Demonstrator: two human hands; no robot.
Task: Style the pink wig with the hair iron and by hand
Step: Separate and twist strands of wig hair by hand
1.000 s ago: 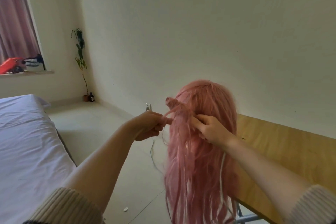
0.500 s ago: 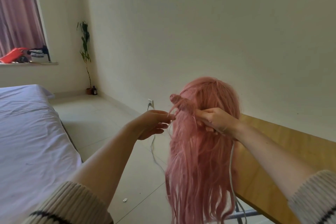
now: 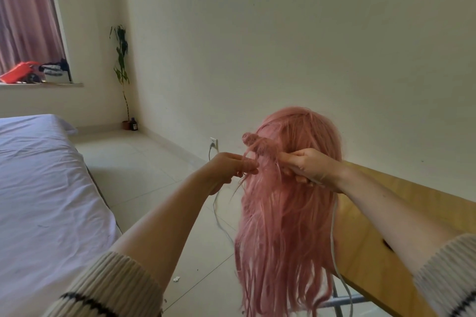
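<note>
A long pink wig [image 3: 283, 226] stands upright at the corner of a wooden table [image 3: 373, 239], its hair hanging down past the edge. My right hand [image 3: 309, 165] grips the hair iron's handle against the back of the wig. A lock of pink hair is wound round the iron's barrel [image 3: 260, 145], which sticks out to the left and is mostly hidden by the hair. The iron's white cord [image 3: 333, 226] hangs from that hand. My left hand [image 3: 229, 167] pinches a thin strand at the wig's left side, just below the barrel.
A bed with a pale sheet [image 3: 38, 201] fills the left. A second stretch of white cord runs over the tiled floor to a wall socket [image 3: 213, 142]. A potted plant [image 3: 121, 59] stands in the far corner beside a window sill with bags.
My right hand has lifted a little and turned knuckles-up at the back of the wig. My left hand has stayed on the strand at the left side.
</note>
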